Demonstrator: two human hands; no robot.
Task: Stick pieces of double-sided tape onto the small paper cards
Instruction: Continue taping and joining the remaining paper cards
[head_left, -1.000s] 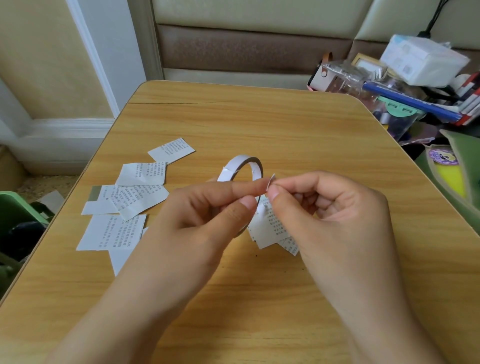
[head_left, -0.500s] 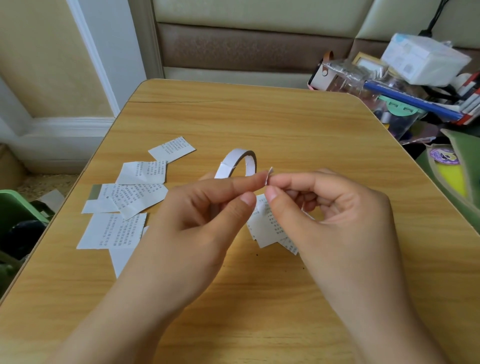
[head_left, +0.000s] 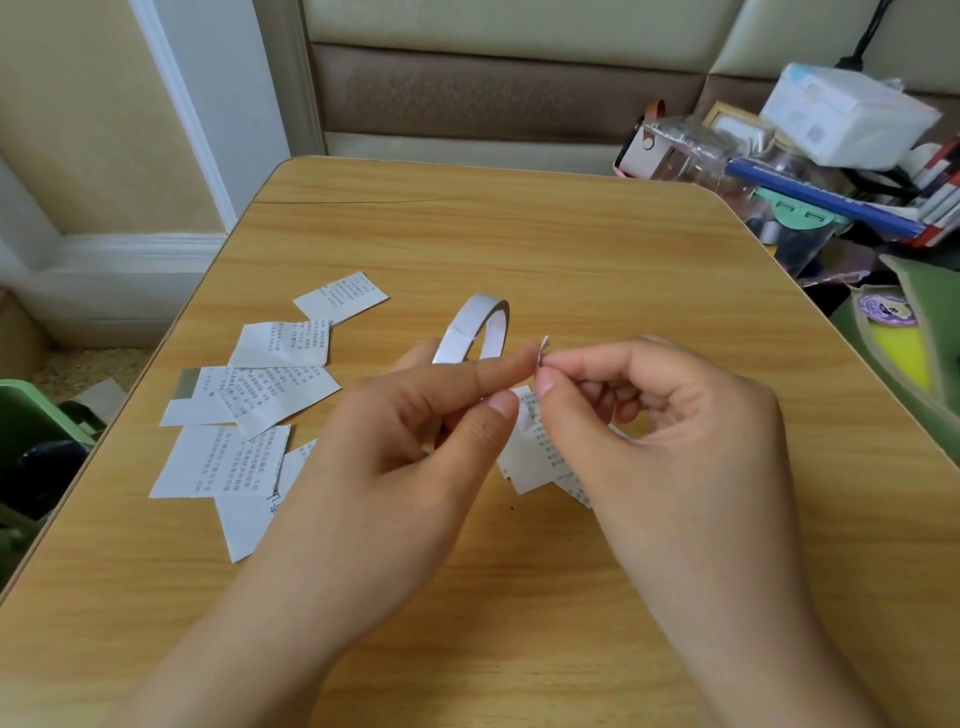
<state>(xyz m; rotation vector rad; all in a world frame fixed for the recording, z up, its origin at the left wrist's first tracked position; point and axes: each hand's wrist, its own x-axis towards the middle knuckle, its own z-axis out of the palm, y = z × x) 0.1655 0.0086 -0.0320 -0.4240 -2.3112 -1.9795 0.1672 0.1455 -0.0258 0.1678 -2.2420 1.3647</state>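
Note:
A thin white roll of double-sided tape (head_left: 475, 332) stands up behind my left hand (head_left: 415, 431), which holds it, forefinger stretched along it and thumb below. My right hand (head_left: 660, 415) pinches a tiny white tape piece (head_left: 544, 347) between thumb and forefinger, right at my left forefinger's tip. Several printed paper cards (head_left: 270, 395) lie spread on the wooden table (head_left: 571, 249) to the left. A few more cards (head_left: 530, 457) lie under and between my hands, partly hidden.
A cluttered pile of boxes, a clear bag and books (head_left: 810, 171) sits off the table's far right corner. A green and yellow bag (head_left: 904, 353) lies by the right edge. A green bin (head_left: 31, 426) stands below the left edge.
Both hands have risen slightly and drawn a little apart at the fingertips. The tape roll has tipped more upright. The small tape piece now stands up from my right fingertips.

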